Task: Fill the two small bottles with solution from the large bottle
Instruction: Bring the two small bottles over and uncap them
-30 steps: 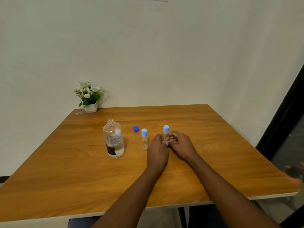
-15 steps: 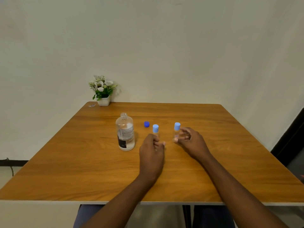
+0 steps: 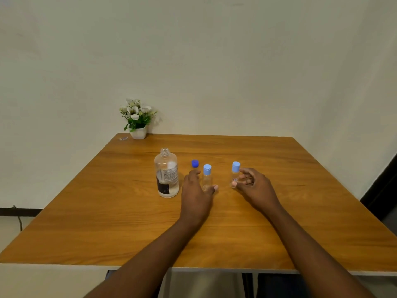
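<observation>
Two capped small bottles (image 3: 207,177) mid-table (image 3: 86,222), each loosely flanked by open fingers (image 3: 215,187), edges well clear.

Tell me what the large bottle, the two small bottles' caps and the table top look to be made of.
Large bottle: clear, glossy, likely plastic, though glass is possible; the table shows through it. Small bottle caps: opaque light blue, matte, probably plastic. Table: orange-brown wood grain with a smooth sheen, wood or laminate.
</observation>
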